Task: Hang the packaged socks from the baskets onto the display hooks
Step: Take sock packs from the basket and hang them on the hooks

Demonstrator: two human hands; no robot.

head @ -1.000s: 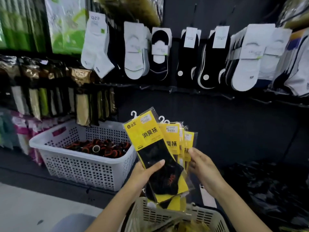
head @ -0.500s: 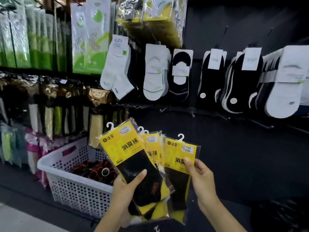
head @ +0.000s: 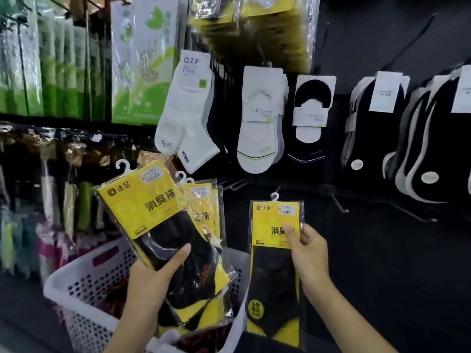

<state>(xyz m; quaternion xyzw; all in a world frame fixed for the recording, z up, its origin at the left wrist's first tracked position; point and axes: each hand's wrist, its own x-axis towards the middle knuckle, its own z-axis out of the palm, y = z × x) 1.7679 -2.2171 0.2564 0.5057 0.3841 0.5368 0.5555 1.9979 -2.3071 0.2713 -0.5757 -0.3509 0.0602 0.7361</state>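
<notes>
The right hand (head: 304, 253) pinches a single yellow sock packet (head: 274, 273) between thumb and fingers at its header card. The packet hangs upright, long axis vertical, with its white hanger hook (head: 274, 197) at the top, just right of the white basket (head: 84, 289). The left hand (head: 153, 278) clamps a fanned stack of yellow packets (head: 163, 225) above the basket, thumb across the front; this stack tilts left, hangers up.

Risks, as judged:
- The stack is slick film held by one hand. A slack grip would let packets slide back into the basket.
- The bare display hooks (head: 340, 207), up and right of the basket, are thin and dark against a dark panel. The small hanger could miss the tip.
- Gripping the single packet at mid-height lets its hanger swing on approach.
</notes>
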